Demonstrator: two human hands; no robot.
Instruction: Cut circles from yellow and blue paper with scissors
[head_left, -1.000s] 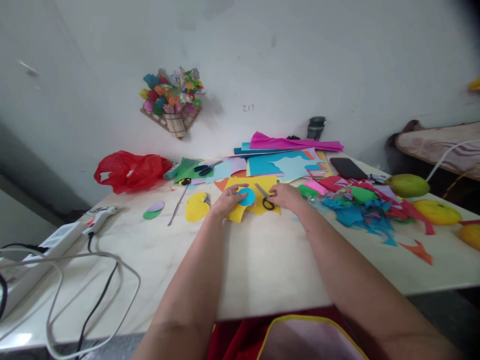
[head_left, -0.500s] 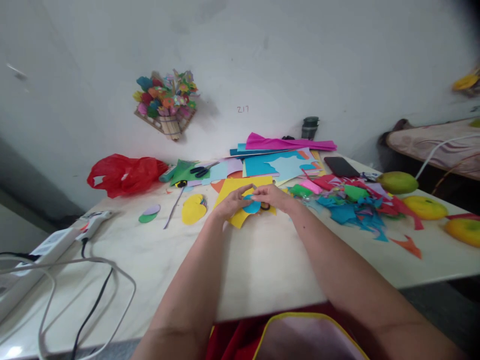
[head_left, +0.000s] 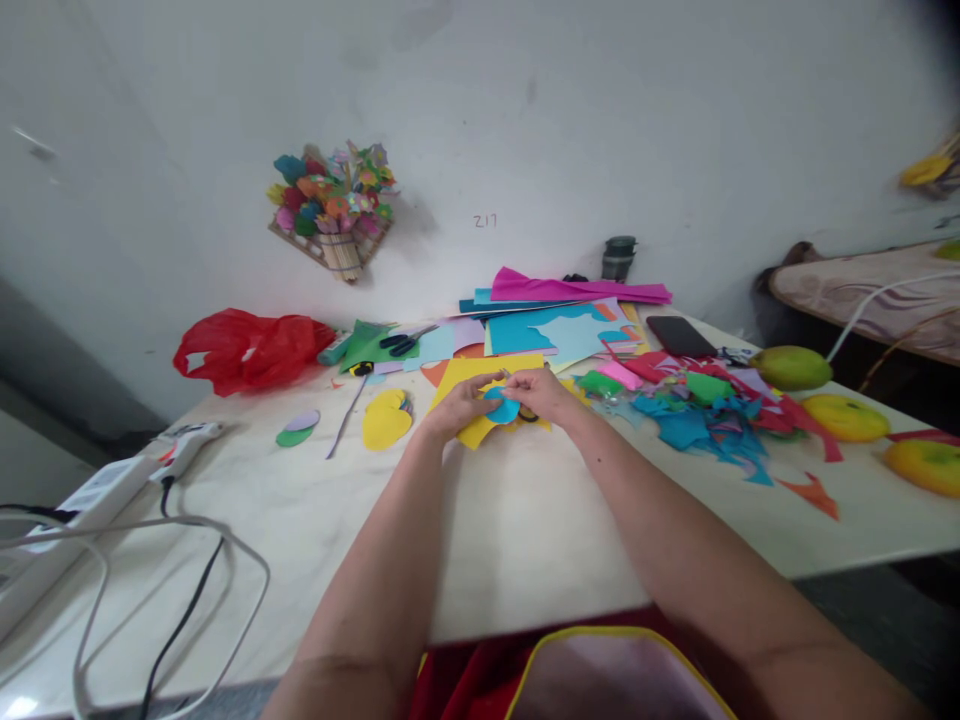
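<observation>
Both my hands meet over a yellow paper sheet point(head_left: 466, 373) in the middle of the table. My left hand point(head_left: 455, 406) pinches a small blue paper circle point(head_left: 502, 405) at its left edge. My right hand point(head_left: 541, 391) has its fingers closed on the same blue circle from the right. Small scissors with black handles point(head_left: 529, 413) lie on the yellow sheet, mostly hidden under my right hand.
Coloured paper sheets point(head_left: 559, 328) and a second pair of scissors point(head_left: 400, 342) lie behind. Paper scraps point(head_left: 705, 420), a phone point(head_left: 680, 335) and mangoes point(head_left: 793, 367) lie right. Yellow cut-outs point(head_left: 385, 420), a red bag point(head_left: 244, 348) and a power strip point(head_left: 90, 490) with cables lie left.
My right hand has left the scissors on the yellow sheet and moved left to join my left hand on the blue circle. The view has shifted slightly.
</observation>
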